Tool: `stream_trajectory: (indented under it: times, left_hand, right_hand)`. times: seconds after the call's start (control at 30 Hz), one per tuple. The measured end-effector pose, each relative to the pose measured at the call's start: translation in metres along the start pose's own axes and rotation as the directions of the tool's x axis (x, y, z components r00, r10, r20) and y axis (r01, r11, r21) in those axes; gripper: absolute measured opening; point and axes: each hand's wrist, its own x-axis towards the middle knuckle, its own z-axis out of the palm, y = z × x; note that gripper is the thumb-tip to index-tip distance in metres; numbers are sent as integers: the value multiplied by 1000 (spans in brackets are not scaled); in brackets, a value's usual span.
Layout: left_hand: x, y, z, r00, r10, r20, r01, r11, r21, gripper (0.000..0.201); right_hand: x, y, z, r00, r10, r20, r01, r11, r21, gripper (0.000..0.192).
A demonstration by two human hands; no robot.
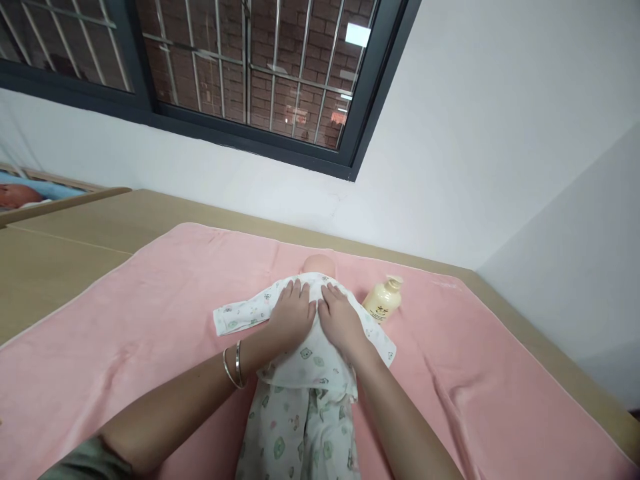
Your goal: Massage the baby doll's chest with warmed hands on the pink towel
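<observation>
A baby doll (318,265) in white printed clothes (305,400) lies face-up along the middle of a pink towel (150,313), its head toward the wall. My left hand (290,313) rests flat on the doll's chest, fingers spread, with two bangles on the wrist. My right hand (340,320) lies flat beside it on the chest, thumbs nearly touching. Both palms press on the white garment; neither hand grips anything. One sleeve (235,317) of the garment spreads out to the left.
A cream pump bottle (383,300) lies on the towel just right of the doll's head. The towel covers a tan table (60,260) set against a white wall under a barred window. A cot edge (30,193) shows at far left.
</observation>
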Motion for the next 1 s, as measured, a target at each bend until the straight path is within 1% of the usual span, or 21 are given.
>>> stream_trajectory:
  times: [0.1,0.17,0.27,0.33,0.4,0.5,0.57,0.63,0.77,0.9,0.97,1.0]
  left_hand:
    - [-6,10,-2,997,80,-11,-80,997,10,45]
    - [-7,12,-3,994,105,-4,-105,994,-2,43]
    - [-3,5,-7,997,80,10,-80,996,-48,43]
    - [4,-3,-9,995,87,43,-83,992,-94,43]
    - [11,-10,-11,994,69,81,-57,988,-144,43]
    - [17,-16,-11,995,1,100,18,982,-187,44]
    - [18,-16,-10,997,-5,77,19,984,-180,43]
    - [16,-12,-9,999,-3,34,8,987,-159,41]
    - [8,0,-10,999,12,-32,-15,995,-102,37]
    - [3,10,-20,990,135,-34,-138,985,-104,33]
    - [4,11,-24,987,160,-12,-160,981,-112,33]
    - [6,10,-26,988,153,-1,-152,981,-122,33]
  right_hand:
    - [12,19,1,999,47,-4,-46,995,86,56]
    - [14,22,3,999,52,2,-52,995,84,57]
    - [10,13,5,998,57,6,-57,998,-5,56]
    - [5,2,6,998,66,-1,-66,995,-68,56]
    - [-1,-8,7,998,61,-16,-62,992,-107,55]
    - [-6,-16,8,999,33,-31,-37,992,-122,54]
    - [-7,-16,8,999,31,-39,-35,994,-107,53]
    - [-4,-12,7,999,42,-32,-44,997,-61,53]
    - [7,6,6,998,61,34,-63,996,63,56]
    - [14,20,7,995,86,44,-90,991,103,59]
    - [14,20,6,996,83,42,-86,993,85,58]
    - [13,17,5,996,81,41,-84,994,67,58]
